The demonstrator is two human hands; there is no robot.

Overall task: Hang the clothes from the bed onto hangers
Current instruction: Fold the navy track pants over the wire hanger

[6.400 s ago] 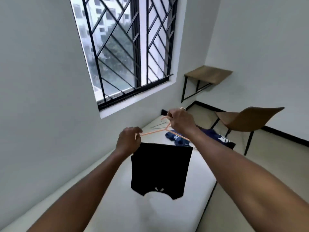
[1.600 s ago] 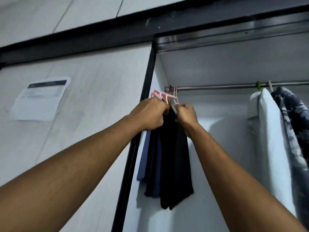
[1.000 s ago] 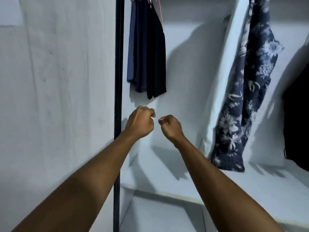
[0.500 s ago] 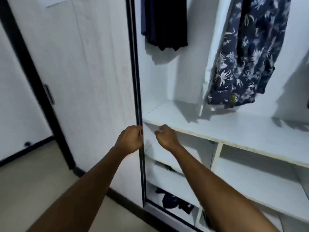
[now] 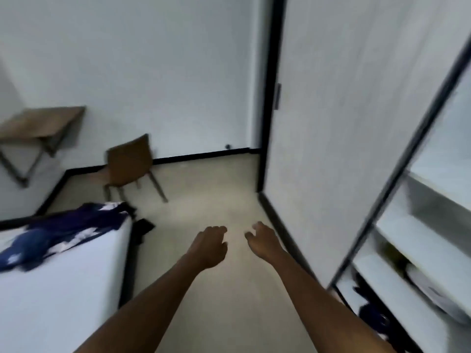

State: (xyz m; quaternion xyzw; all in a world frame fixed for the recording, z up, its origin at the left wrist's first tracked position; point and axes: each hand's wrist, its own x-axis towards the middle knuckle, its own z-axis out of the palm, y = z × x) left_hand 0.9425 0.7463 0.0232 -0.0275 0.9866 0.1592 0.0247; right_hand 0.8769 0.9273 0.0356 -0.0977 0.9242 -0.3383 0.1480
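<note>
Both my hands are stretched out over the beige floor and hold nothing. My left hand (image 5: 210, 244) and my right hand (image 5: 262, 239) have loosely curled fingers. A heap of dark blue and white clothes (image 5: 63, 231) lies on the white bed (image 5: 51, 296) at the left, well apart from both hands. A dark garment (image 5: 142, 226) hangs off the bed's far corner onto the floor. No hanger is in view. The picture is blurred.
The open wardrobe (image 5: 428, 250) with white shelves stands at the right, with its sliding door (image 5: 344, 123) beside it. A brown chair (image 5: 130, 166) stands by the far wall and a wall-mounted wooden desk (image 5: 40, 123) is at the far left.
The view has swung left from the wardrobe's inside to the room and bed. The black garment on its hanger stayed on the rail. Both hands have dropped, with nothing in them.
</note>
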